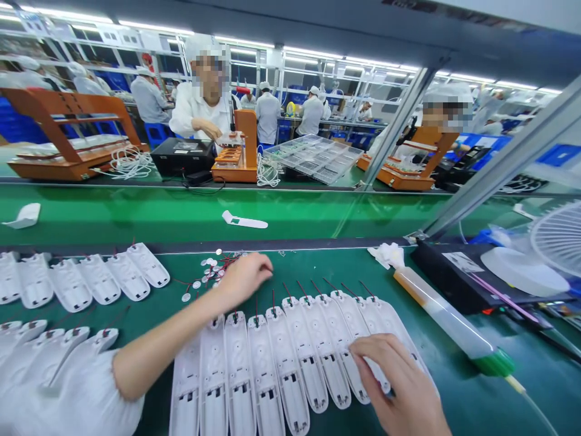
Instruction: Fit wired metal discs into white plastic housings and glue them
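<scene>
My left hand (249, 275) reaches over the far side of the green table, its fingers curled together. Whatever may be in them is hidden. Beside it lies a pile of small silvery discs with red wires (209, 266). My right hand (402, 378) is over the right end of a row of long white plastic housings (261, 363), fingers bent and thumb apart, with nothing visible in its grasp. The housings lie side by side, hollow side up, with thin red wires sticking out at their far ends. My left forearm passes above the row's left end.
More white housings (97, 278) lie at the left. A large syringe tube with a green cap (445, 309) is at the right, by a black box (458, 272) and a fan (558, 236). A white part (245, 221) rests on the green belt (181, 212). Co-workers sit beyond.
</scene>
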